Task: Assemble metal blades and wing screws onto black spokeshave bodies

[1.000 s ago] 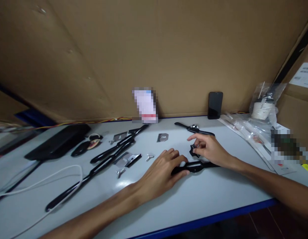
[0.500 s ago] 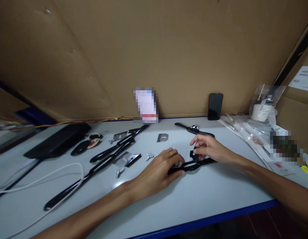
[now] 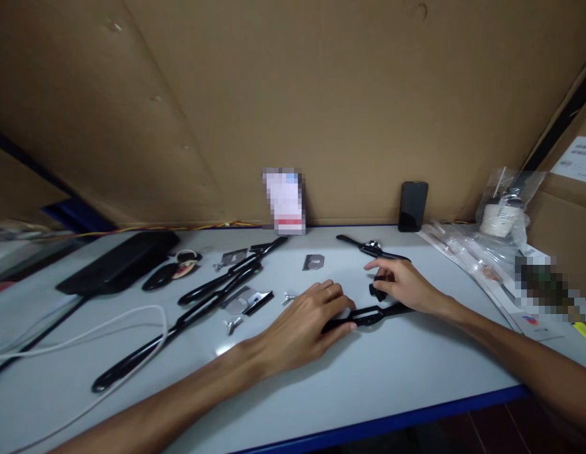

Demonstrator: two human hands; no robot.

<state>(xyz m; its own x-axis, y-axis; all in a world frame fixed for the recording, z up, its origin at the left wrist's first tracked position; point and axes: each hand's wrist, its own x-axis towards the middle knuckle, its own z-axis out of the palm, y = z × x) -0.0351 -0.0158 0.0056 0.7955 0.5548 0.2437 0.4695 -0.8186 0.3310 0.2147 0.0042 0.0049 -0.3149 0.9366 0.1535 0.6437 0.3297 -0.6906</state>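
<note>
My left hand (image 3: 311, 328) is closed around the left handle of a black spokeshave body (image 3: 371, 313), which lies on the table with its open slot showing. Between the fingers and thumb of my right hand (image 3: 399, 282) is a small black spokeshave cap (image 3: 378, 289), partly hidden and held just above the body. Behind that hand lies another spokeshave (image 3: 372, 247) with shiny metal at its middle. A flat steel blade (image 3: 313, 262) rests on the table farther back. One wing screw (image 3: 287, 298) sits beside my left hand.
Two more spokeshave bodies (image 3: 202, 307) lie to the left, near another blade (image 3: 239, 301), a black cap (image 3: 258, 302) and a wing screw (image 3: 233, 324). A white cable (image 3: 164, 321) crosses one handle. A phone (image 3: 412, 206) leans against the cardboard wall; plastic packaging (image 3: 463, 246) is at right.
My right hand has lifted the small cap off the slot area and turned it, moving slightly right. My left hand stays on the spokeshave body. The whole view has shifted a little.
</note>
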